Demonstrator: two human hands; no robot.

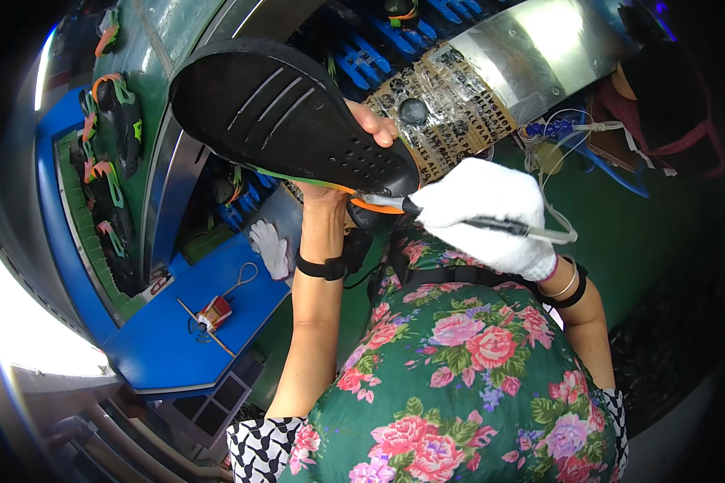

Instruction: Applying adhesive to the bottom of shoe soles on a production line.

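Note:
My bare left hand [372, 125] grips a large black shoe sole [286, 121] from beneath, its fingers showing at the far edge. The sole has three long slots, rows of small holes, and green and orange along its near edge. In a white knitted glove, my right hand [485, 211] closes round a pen-like tool [495, 226] with a black handle. A pale hose runs from the tool's back end. Its grey metal tip lies at the orange part of the edge. The glove hides much of the handle, and the sole covers most of my left palm.
A grey glove [271, 249] and a red container [215, 312] with sticks lie on a blue table [169, 354] at lower left. Black shoes [119, 117] with orange and green straps sit at far left. A taped ledge [451, 113] bears a round dark disc [413, 111].

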